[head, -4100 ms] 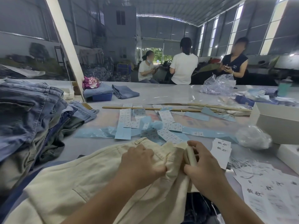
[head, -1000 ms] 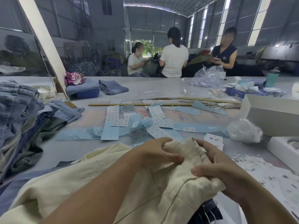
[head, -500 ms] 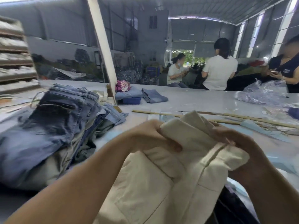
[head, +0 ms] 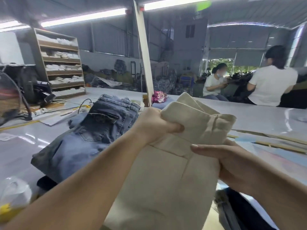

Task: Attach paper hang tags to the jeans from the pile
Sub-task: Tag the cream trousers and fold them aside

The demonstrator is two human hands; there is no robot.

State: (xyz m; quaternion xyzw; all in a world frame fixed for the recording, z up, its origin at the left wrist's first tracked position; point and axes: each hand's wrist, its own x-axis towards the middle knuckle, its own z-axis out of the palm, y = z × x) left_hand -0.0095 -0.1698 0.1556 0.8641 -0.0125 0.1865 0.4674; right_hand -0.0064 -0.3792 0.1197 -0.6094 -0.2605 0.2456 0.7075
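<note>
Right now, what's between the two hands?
Head view: only the folded cream jeans; left hand and right hand both grip them.

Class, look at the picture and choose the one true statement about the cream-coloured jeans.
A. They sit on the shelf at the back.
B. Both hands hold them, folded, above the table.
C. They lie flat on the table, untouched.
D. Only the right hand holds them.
B: the left hand grips the folded top of the cream jeans and the right hand holds their right edge.
</note>
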